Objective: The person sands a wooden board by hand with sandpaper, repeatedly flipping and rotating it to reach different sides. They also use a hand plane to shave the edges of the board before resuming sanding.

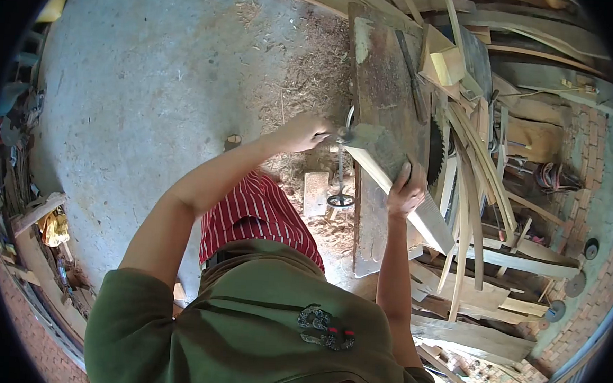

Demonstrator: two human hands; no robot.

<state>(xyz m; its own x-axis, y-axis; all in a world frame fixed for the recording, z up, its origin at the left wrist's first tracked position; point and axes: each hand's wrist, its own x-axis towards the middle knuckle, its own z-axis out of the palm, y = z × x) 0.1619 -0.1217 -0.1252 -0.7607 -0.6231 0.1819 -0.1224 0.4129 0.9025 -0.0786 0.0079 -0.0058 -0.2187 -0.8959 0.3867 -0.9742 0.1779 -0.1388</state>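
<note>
A long pale-sided fence bar (pixel 426 215) with a grey top lies across the dark metal saw table (pixel 374 226). My right hand (pixel 408 188) is closed over its top, the fingers bent around the edge. My left hand (pixel 308 135) is at the table's near-left edge, its fingers curled beside a metal clamp (pixel 344 134) at the bar's end. What those fingers hold is hidden. Beyond the bar, the toothed circular saw blade (pixel 436 153) stands up through the table. Below the clamp is a black handwheel (pixel 340 201) on a threaded rod.
Long wooden strips (pixel 470 179) and boards are heaped right of the saw table. A dark metal bar (pixel 413 79) lies on its far part. Sawdust and wood chips (pixel 312 81) cover the floor beside it. A small wood block (pixel 315 194) is near my legs.
</note>
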